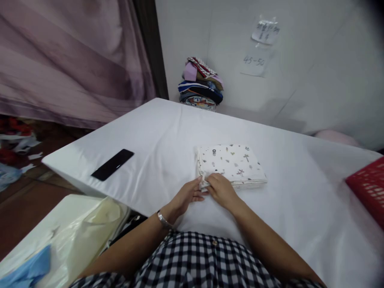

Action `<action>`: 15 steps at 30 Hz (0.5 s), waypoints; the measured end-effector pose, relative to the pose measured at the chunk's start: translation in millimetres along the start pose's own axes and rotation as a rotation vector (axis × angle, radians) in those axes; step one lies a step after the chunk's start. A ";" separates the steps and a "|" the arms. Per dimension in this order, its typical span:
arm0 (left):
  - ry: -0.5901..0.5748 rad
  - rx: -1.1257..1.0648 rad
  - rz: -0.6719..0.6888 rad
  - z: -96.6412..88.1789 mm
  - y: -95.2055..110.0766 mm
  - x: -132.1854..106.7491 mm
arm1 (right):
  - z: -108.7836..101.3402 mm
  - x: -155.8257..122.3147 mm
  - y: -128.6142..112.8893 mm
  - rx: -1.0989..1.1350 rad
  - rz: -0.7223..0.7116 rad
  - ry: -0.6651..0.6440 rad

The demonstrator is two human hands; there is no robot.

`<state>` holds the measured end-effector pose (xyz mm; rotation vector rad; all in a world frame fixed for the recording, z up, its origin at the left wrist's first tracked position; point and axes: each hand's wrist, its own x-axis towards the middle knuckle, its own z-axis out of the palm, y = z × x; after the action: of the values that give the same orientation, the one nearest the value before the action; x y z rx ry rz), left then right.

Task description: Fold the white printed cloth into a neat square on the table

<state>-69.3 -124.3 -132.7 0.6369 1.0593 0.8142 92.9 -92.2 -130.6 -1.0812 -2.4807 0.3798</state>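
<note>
A folded white cloth (231, 162) with small printed figures lies flat on the white-covered table (150, 144), close in front of me. My left hand (189, 194) pinches the cloth's near left corner, thumb on top and fingers partly beneath. Beside it, my right hand (220, 188) has its fingers bent over the same corner, gripping the edge. The fingertips of both hands nearly meet there. Several layers show along the near edge of the cloth. What lies under the right fingers is hidden.
A black phone (112, 165) lies on the table at the left. Folded fabrics (201, 86) are stacked at the back by the wall. A red perforated basket (369, 188) stands at the right edge. Lower left, a surface holds clear plastic (90, 232) and blue cloth (30, 270).
</note>
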 end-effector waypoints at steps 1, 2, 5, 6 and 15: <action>0.015 0.022 -0.020 0.1 1.3 1.3 | 1.7 0.0 -2.0 -0.033 -0.003 -0.012; 0.035 0.047 -0.032 0.2 2.4 2.7 | 2.4 -0.1 -3.9 -0.049 -0.004 -0.019; 0.083 0.110 -0.043 0.9 4.7 6.4 | -3.4 -3.1 -6.9 0.017 -0.020 -0.012; 0.088 0.121 -0.048 1.2 5.4 7.1 | -7.8 -5.3 -5.7 0.063 -0.038 -0.008; 0.179 0.289 0.046 -3.4 25.7 8.5 | -65.0 -70.1 88.6 0.049 0.437 0.453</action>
<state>-77.2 -102.8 -118.0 0.8459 1.3441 0.7752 222.7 -80.1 -126.7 -1.4989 -1.8287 0.2777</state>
